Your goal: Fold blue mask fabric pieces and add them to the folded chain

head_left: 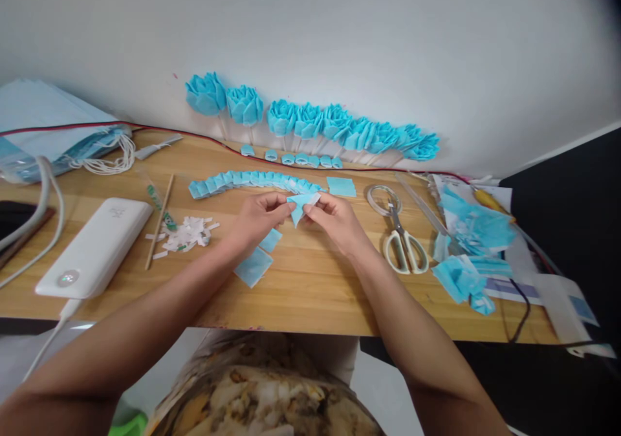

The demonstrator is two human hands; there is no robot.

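Note:
Between my two hands, over the middle of the table, is a small blue fabric piece folded to a point, with a white strip along its right side. My left hand pinches its left corner. My right hand pinches the right corner, thumb on top. Just behind my hands runs a curved row of folded blue petals. A flat blue square lies behind my right hand. Close to my left forearm are more blue squares, partly covered by the arm.
Blue fabric roses on sticks lean along the wall, small blue rolls before them. Scissors and a tape roll lie right, beside blue scraps. Left are white paper bits, a wooden stick and a power bank.

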